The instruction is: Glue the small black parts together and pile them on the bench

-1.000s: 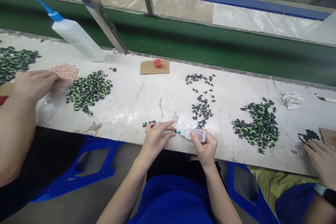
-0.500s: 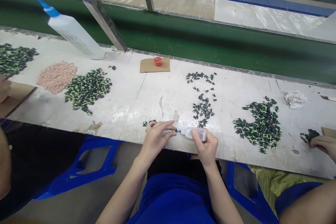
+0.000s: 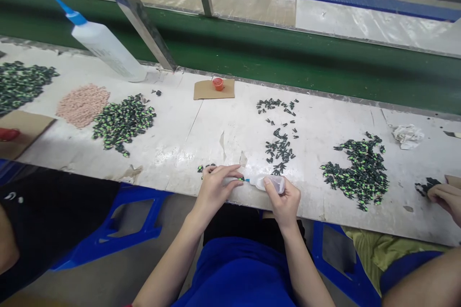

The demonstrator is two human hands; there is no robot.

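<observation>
My right hand (image 3: 284,196) is closed round a small clear squeeze bottle (image 3: 260,182), which lies tilted almost level with its thin blue tip (image 3: 247,180) pointing left. That tip meets, or nearly meets, a small black-and-green piece (image 3: 240,179) pinched between the fingers of my left hand (image 3: 218,187). A whitish thing, too covered to name, also shows under the left fingers. A few more black-and-green pieces (image 3: 200,169) lie on the table just behind that hand. Loose dark pieces (image 3: 280,149) are scattered beyond the bottle.
Heaps of black-and-green pieces lie right (image 3: 360,172) and left (image 3: 124,120), beside a pinkish heap (image 3: 83,105). A large blue-capped bottle (image 3: 110,53) stands behind. A red cup (image 3: 218,84) sits on cardboard (image 3: 203,91). A co-worker's hand (image 3: 446,199) is at far right, near crumpled tissue (image 3: 408,137).
My hands, the squeeze bottle and the small piece keep nearly the same pose. The view has shifted slightly. At far left, a co-worker's hand has left the cardboard, where a red object now shows.
</observation>
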